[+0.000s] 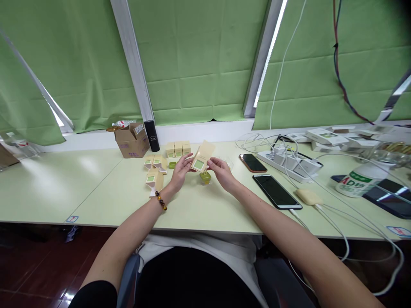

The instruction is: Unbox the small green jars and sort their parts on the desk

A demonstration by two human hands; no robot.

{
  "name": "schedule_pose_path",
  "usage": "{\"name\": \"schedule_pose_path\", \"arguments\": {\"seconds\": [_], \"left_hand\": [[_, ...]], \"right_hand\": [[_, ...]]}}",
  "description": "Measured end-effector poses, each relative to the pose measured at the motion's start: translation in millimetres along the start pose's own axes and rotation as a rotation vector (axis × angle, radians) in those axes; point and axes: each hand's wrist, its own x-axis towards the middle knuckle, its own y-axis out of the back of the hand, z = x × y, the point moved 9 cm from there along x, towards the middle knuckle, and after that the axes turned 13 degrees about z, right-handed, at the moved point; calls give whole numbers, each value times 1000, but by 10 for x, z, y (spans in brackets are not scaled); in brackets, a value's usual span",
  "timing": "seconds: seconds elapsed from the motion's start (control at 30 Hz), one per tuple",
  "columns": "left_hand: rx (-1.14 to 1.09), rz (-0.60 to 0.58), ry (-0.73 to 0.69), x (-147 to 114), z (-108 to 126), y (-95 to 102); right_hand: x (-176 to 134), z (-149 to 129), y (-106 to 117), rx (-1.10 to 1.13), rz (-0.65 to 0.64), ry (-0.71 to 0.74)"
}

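Above the table I hold a small cream carton [203,157] with a green window and a raised flap. My left hand [180,173], with a beaded bracelet at the wrist, grips the carton's left side. On its lower right edge, my right hand [222,172] pinches it between thumb and fingers. Just below the carton stands a small container with a green lid [205,176]. Another small green item [172,165] lies left of the carton. Several similar cartons sit beyond my left hand: closed ones [178,149] in a row, and opened ones [154,178] nearer me.
At the back left are a cardboard box [131,143] and a black cylinder [152,136]. To my right lie two phones [252,163], a loaded power strip [289,164], a beige power bank [308,196], a white bottle [361,179] and loose cables.
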Motion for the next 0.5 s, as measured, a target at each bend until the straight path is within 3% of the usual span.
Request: {"name": "schedule_pose_path", "arguments": {"seconds": [0.2,0.5], "left_hand": [[94,-129,-98,-109,-30,-82],[158,-118,-140,-126,-65,-84]], "right_hand": [[9,41,39,-28,26,-12],[-43,64,-6,-28,15,-43]]}}
